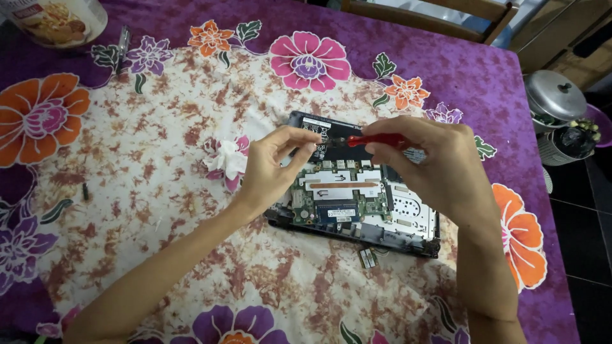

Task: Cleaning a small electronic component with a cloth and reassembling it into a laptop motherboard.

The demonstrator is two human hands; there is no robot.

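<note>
**Two hands over an opened laptop**

Our forearms reach up from the near edge. Our right hand [440, 159] is closed around a red screwdriver [376, 139], held level above the laptop [357, 191], which lies open-bottomed on the flowered cloth [127, 159]. Our left hand [274, 169] pinches the screwdriver's tip with thumb and fingertips. Two small chips [368, 257] lie just in front of the laptop.

Purple flowered cloth [446, 70] covers the whole table, its middle pale with rusty blotches. At twelve o'clock, a wooden chair [433, 16] is tucked close. Over at two to three o'clock, dark tiled floor [583, 236], with a lidded metal pot [554, 95] sitting there. Light is soft and even.
</note>
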